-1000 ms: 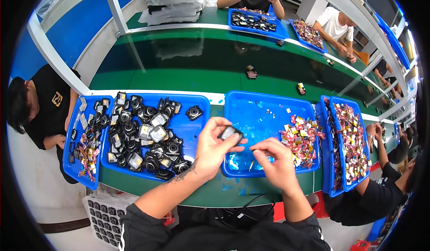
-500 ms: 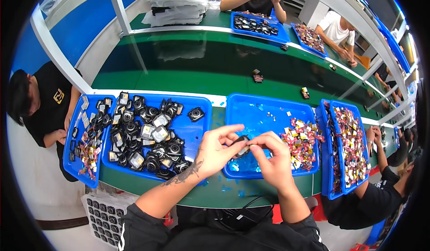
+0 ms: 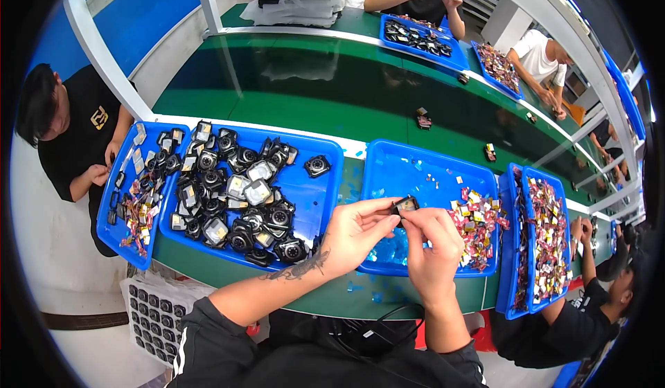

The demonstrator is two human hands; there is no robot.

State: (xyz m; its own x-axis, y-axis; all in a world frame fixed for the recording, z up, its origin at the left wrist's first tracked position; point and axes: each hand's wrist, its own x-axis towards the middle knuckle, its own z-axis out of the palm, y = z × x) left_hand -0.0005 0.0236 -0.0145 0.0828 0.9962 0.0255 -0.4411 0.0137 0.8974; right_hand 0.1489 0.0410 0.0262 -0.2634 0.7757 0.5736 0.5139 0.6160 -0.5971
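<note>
Pinched between thumb and fingers of my left hand (image 3: 357,234) is a small black watch case (image 3: 406,205), tilted so that its inside with a light-coloured part shows. My right hand (image 3: 436,246) has thumb and forefinger closed at the case's lower edge; the fingertips partly cover it. Both hands are above the left part of a blue tray (image 3: 370,180), which holds scraps of blue film and a heap of small pink, yellow and white parts (image 3: 478,232). To the left, another blue tray (image 3: 322,208) carries many black watch cases (image 3: 280,216), some with pale covers.
A narrow tray (image 3: 125,246) of mixed parts stands far left beside a seated person. Stacked trays (image 3: 551,249) of small parts stand at right. Across the green conveyor (image 3: 312,90), carrying a few loose parts, other people work. A black cable (image 3: 388,315) hangs at the table's front edge.
The whole view has shifted slightly. My hands have turned the watch case upward, so its inside faces me more. My left fingers, spread before, have closed in around it.
</note>
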